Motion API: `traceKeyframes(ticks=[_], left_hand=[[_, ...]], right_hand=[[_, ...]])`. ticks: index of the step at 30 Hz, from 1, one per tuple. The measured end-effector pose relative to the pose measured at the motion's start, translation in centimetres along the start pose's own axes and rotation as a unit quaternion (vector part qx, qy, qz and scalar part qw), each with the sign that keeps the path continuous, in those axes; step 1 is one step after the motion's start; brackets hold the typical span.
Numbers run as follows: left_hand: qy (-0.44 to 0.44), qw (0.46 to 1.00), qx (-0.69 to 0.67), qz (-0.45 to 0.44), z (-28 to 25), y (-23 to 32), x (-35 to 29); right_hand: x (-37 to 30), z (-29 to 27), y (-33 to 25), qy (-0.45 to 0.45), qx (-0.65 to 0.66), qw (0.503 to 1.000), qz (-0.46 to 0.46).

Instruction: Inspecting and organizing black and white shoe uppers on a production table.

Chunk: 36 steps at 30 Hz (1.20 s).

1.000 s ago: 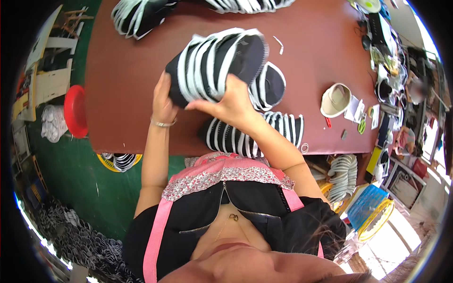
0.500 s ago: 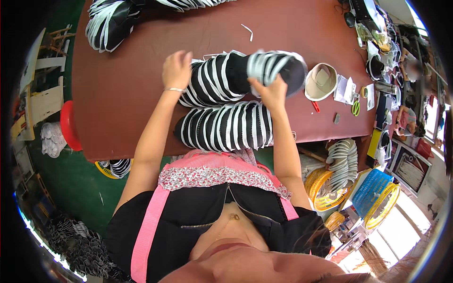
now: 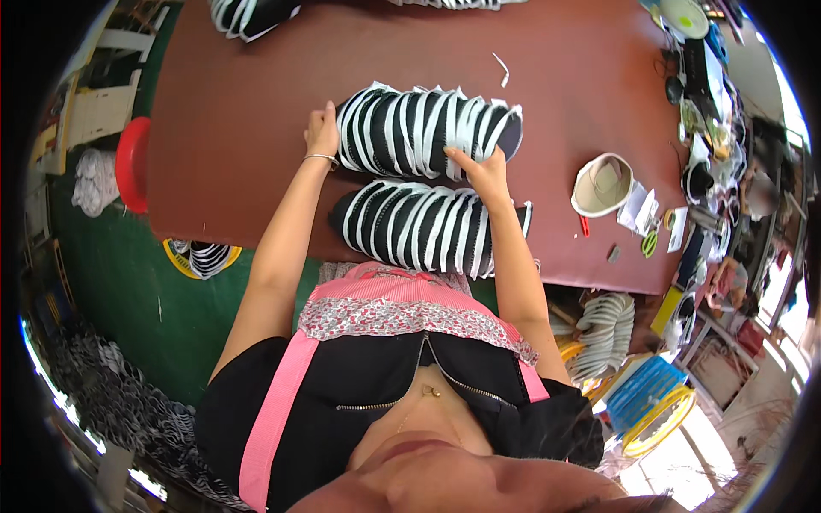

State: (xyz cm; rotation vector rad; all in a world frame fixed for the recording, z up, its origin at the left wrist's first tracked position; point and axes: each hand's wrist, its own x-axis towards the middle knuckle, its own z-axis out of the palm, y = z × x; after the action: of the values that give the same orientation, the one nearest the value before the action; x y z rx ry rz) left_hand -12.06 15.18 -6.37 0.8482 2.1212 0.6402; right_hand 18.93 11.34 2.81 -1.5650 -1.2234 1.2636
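Two long stacks of nested black shoe uppers with white edges lie side by side on the table. At the left end of the farther stack [image 3: 402,132], my left hand [image 3: 322,135] is pressed against it, fingers partly hidden behind the end. My right hand [image 3: 484,173] grips the same stack near its right end, thumb on top and the other fingers out of sight. The nearer stack [image 3: 415,224] lies just in front of me, its right end partly covered by my right forearm.
The brown table [image 3: 248,171] carries a beige lined upper [image 3: 601,185], green-handled scissors [image 3: 650,244], a red tool [image 3: 585,225] and a white strip [image 3: 503,70]. More striped stacks [image 3: 252,15] lie at the far edge. A red stool [image 3: 132,165] stands at left, baskets [image 3: 658,419] at right.
The black and white upper piece in my right hand has come left onto the farther stack. My left hand has lowered from above onto that stack's left end. The view has shifted slightly.
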Motion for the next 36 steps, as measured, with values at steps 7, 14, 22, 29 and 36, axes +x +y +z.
traceKeyframes(ticks=[7,14,22,29,36], left_hand=[[-0.059,0.966,-0.238,0.078,-2.5,-3.9,-0.9],[-0.003,0.909,0.038,0.415,-3.3,-3.2,-4.1],[-0.011,0.808,0.154,0.569,-4.0,1.5,-5.7],[0.08,0.854,0.163,0.488,-1.1,4.5,-7.7],[0.057,0.839,0.149,0.52,1.4,6.4,-7.9]], right_hand=[[0.3,-1.9,1.9,0.011,0.038,0.999,0.029],[-0.3,-2.1,0.8,0.082,0.14,0.985,0.064],[-0.5,-2.5,2.1,0.12,0.114,0.985,0.04],[-1.5,-2.2,3.2,0.087,0.078,0.993,0.015],[-2.4,-2.5,3.7,0.068,0.015,0.997,0.013]])
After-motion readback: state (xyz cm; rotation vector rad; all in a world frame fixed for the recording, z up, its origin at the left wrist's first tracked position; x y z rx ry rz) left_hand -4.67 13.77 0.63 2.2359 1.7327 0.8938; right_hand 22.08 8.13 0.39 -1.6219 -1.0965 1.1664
